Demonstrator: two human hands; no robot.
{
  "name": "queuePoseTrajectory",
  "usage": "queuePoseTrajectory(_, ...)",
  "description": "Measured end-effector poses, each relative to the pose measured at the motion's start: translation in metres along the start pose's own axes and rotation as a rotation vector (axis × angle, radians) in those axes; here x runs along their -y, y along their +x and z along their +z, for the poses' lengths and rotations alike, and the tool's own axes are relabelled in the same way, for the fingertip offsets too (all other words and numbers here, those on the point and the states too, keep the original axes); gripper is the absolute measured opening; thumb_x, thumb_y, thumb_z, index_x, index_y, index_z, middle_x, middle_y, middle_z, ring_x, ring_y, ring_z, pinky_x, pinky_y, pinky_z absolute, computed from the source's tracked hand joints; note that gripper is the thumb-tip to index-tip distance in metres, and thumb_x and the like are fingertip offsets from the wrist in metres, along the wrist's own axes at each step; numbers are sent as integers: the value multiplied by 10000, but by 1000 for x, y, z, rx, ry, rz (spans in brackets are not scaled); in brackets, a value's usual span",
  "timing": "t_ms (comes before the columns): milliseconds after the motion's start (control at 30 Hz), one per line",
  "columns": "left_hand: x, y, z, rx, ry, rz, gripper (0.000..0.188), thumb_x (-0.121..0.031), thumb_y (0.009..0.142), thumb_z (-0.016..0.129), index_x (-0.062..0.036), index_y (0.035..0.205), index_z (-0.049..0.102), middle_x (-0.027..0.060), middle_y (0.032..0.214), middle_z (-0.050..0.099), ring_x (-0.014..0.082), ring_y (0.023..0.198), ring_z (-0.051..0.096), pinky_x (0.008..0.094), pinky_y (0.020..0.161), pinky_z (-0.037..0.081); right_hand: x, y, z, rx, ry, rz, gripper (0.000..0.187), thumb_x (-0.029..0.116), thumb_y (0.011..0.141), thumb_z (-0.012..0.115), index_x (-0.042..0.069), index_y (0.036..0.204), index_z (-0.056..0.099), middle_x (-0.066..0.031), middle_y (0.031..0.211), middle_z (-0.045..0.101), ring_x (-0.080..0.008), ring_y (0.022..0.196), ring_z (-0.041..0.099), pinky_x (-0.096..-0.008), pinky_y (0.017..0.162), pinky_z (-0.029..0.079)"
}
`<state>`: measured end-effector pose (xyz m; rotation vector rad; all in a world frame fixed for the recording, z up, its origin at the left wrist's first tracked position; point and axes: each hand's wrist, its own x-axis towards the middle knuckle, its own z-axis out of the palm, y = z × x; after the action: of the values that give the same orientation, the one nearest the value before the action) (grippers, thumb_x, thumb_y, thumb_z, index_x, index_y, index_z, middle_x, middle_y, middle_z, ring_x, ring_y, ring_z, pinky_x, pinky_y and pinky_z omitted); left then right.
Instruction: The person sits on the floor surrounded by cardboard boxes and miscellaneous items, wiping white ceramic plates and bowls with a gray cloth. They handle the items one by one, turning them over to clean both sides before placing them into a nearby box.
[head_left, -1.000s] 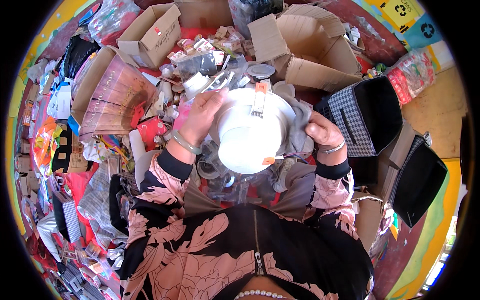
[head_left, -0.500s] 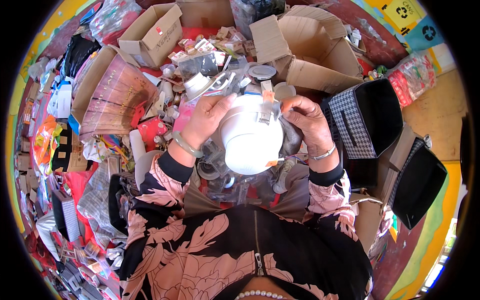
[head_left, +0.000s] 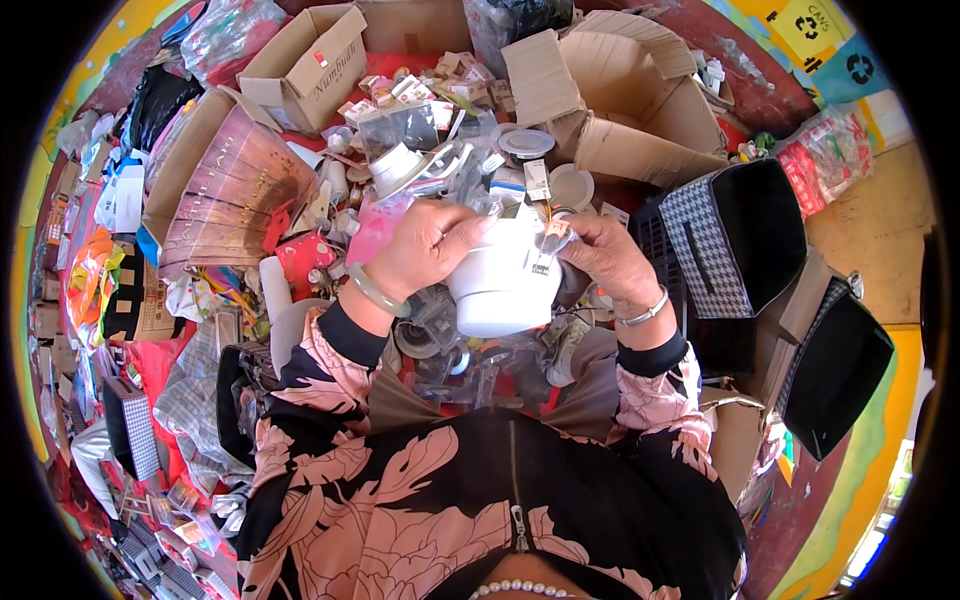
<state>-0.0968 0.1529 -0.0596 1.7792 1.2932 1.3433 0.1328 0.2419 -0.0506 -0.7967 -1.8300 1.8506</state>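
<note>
A white stepped, cup-shaped fitting [head_left: 505, 285] hangs in front of my lap, held between both hands. Its wall carries a small printed label, and its exact kind is hard to tell. My left hand [head_left: 430, 245] is closed on its rim, the thumb lying along the top edge. At the opposite side, my right hand [head_left: 608, 255] pinches an orange-marked tag with thin wires [head_left: 556, 236] by the rim. The inside of the fitting is mostly hidden from me.
Beyond my hands lies a heap of small boxes and plastic parts [head_left: 420, 120]. An open cardboard box [head_left: 640, 90] stands at the far right. Black bins with a checked pattern [head_left: 700, 235] are at my right. A pink printed carton [head_left: 235, 190] leans at left.
The white fitting has tilted, so its rim faces up and away and its base points toward me. The dark grey piece beside my right hand is now mostly hidden.
</note>
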Motion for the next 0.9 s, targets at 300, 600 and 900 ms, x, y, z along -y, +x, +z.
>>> queuePoseTrajectory(300, 6, -2, 1, 166, -33, -117, 381, -283, 939, 518, 49, 772, 597, 69, 571, 517, 110, 536, 450, 283, 508, 370, 1, 2, 3, 44, -241, -63, 319, 272, 840, 687, -40, 902, 666, 11, 696, 590, -54, 654, 472, -225, 572, 420)
queuePoseTrajectory(600, 0, -3, 0, 89, -101, -161, 395, -270, 950, 506, 37, 708, 562, 17, 542, 432, 91, 524, 368, 282, 477, 305, 0, 1, 9, -16, -383, -212, 240, 178, 917, 564, -58, 911, 607, -56, 655, 549, -87, 618, 445, -258, 557, 422)
queuePoseTrajectory(900, 10, -10, -8, -310, -517, -307, 384, -310, 925, 552, 51, 851, 664, 40, 707, 639, 87, 623, 558, 244, 574, 454, 7, -9, -24, 52, -58, 61, 206, 154, 889, 600, -29, 978, 629, 1, 758, 587, -78, 699, 499, -230, 629, 426)
